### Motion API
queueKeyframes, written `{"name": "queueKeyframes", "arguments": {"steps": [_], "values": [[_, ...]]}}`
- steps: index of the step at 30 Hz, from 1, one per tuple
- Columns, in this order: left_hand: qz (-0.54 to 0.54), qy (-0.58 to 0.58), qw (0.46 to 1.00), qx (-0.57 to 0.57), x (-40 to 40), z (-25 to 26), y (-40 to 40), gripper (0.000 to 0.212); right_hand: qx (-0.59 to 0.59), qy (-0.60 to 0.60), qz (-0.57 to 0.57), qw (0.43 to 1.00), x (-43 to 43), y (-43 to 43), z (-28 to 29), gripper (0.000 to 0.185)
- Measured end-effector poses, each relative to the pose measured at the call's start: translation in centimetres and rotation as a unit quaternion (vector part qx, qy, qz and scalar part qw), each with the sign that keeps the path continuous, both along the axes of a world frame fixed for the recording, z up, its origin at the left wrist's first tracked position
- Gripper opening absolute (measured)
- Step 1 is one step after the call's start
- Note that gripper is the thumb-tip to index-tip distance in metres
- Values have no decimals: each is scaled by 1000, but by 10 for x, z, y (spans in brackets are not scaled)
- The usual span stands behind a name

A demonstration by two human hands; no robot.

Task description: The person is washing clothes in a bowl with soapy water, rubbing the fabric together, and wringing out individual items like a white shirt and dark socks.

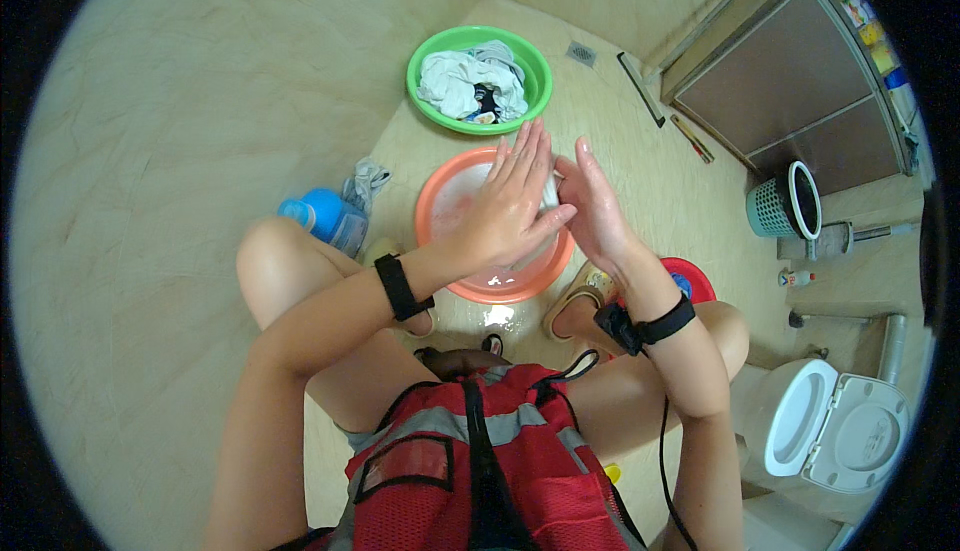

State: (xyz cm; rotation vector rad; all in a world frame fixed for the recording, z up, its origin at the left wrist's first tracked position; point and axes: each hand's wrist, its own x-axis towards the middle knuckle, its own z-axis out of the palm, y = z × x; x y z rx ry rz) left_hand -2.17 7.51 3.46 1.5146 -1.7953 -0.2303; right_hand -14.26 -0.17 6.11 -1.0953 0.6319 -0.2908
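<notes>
Above an orange plastic basin (433, 240) of cloudy, sudsy water, my two wet hands are raised close together. My left hand (517, 210) is flat, its back towards me and its fingers pointing away; its palm is hidden. My right hand (596, 210) faces it with the thumb up and the fingers curled against a white item (550, 192), seemingly cloth. Only a narrow strip of this item shows between the hands. Just beyond the basin stands a green basin (541, 93) holding a heap of wet-looking white and grey clothes (457, 78) with a dark printed piece.
To the left are a blue bottle (330, 217) and a grey cloth (367, 182). A red basin (701, 277) sits by my right foot. Farther right are a squeegee (641, 90), a lattice basket (769, 208) and a toilet (802, 416). A cable (663, 446) hangs from my right wrist.
</notes>
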Motion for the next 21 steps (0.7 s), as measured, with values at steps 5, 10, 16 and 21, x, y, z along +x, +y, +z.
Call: {"name": "queueKeyframes", "arguments": {"steps": [5,10,16,21], "values": [[-59,11,998,31,18,6,-6,79,11,-18,11,1000,7,16,14,85],[-103,-87,991,12,13,11,1,80,57,-83,-51,994,5,2,4,74],[-44,17,999,-19,31,-15,-1,65,116,-54,-25,991,7,4,6,71],[-135,474,820,291,51,-16,-16,43,14,18,-5,1000,3,-9,8,43]]}}
